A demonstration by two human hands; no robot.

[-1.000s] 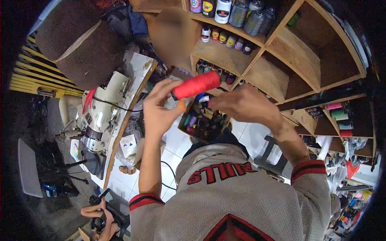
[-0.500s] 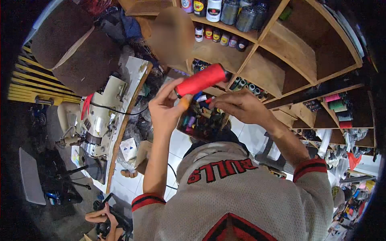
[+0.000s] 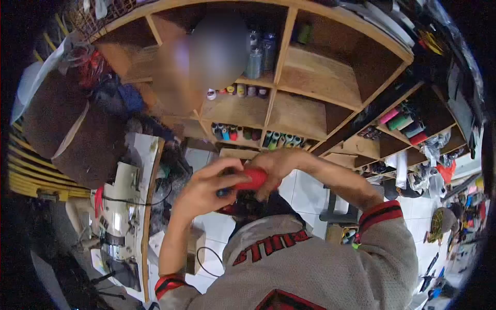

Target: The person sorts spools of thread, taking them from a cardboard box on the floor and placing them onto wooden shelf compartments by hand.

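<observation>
A large red thread spool (image 3: pixel 252 179) lies across the space between my hands, over the lap. Fingers of my left hand (image 3: pixel 209 190) wrap round its left end, where a dark tip shows. My right hand (image 3: pixel 276 168) closes over the right part of the same spool, and its fingers hide that end. Beneath the hands, the box of small items is mostly covered, with only dark bits of it visible.
A sewing machine (image 3: pixel 118 222) stands on a white table (image 3: pixel 144 155) at the left. Wooden shelves (image 3: pixel 273 90) with thread cones (image 3: pixel 399 122) curve across the top and right. A looped cable (image 3: pixel 209 262) lies on the tiled floor.
The view has tilted up toward the shelves. Both hands have come together over the spool; my right hand, earlier beside a small red-tipped item, now covers the spool's right part.
</observation>
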